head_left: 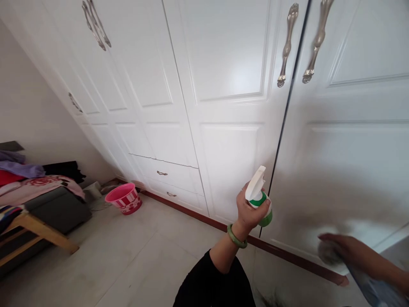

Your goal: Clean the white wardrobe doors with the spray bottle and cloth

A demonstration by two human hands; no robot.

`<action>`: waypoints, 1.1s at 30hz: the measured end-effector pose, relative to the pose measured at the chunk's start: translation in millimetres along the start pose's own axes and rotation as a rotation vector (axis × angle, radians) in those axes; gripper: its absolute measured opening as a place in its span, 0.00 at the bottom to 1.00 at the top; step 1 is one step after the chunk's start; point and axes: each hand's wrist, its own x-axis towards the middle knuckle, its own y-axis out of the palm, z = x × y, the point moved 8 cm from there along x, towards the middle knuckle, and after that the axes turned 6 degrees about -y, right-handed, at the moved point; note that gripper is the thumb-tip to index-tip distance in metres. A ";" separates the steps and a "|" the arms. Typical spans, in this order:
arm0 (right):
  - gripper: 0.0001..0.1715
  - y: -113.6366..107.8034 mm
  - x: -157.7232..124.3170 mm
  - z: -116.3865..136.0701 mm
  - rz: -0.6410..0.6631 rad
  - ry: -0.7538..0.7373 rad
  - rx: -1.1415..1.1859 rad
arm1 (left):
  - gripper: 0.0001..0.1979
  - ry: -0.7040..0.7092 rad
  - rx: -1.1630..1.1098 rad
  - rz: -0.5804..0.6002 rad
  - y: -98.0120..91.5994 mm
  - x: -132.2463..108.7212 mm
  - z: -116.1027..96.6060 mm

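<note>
My left hand [247, 211] is closed round a green spray bottle [260, 200] with a white trigger head, held up in front of the white wardrobe [230, 76]. A green bangle sits on that wrist. My right hand [338, 249] is low at the right, blurred by motion, pressed against the lower part of the right wardrobe door [354, 140]. It seems to hold a pale cloth [327, 254] against the door.
The wardrobe has metal handles [287, 44] and two drawers [166, 175] low down. A pink bucket [124, 198] stands on the tiled floor by the plinth. A bench piled with clothes and bedding [35, 187] fills the left side.
</note>
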 end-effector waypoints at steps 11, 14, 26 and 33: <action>0.37 -111.4 214.6 361.7 -0.712 -1.008 -0.786 | 0.22 0.064 0.004 -0.060 -61.4 3.6 -15.0; 0.51 -99.4 242.4 348.3 -0.627 -0.960 -0.908 | 0.21 0.076 0.022 -0.112 -87.1 7.1 -12.6; 0.45 32.1 323.9 483.7 -0.319 -1.213 -0.898 | 0.20 0.127 0.060 -0.198 -139.4 7.4 -21.9; 0.38 80.5 341.0 526.2 -0.223 -1.293 -1.035 | 0.18 0.065 0.058 -0.215 -144.3 2.3 -19.4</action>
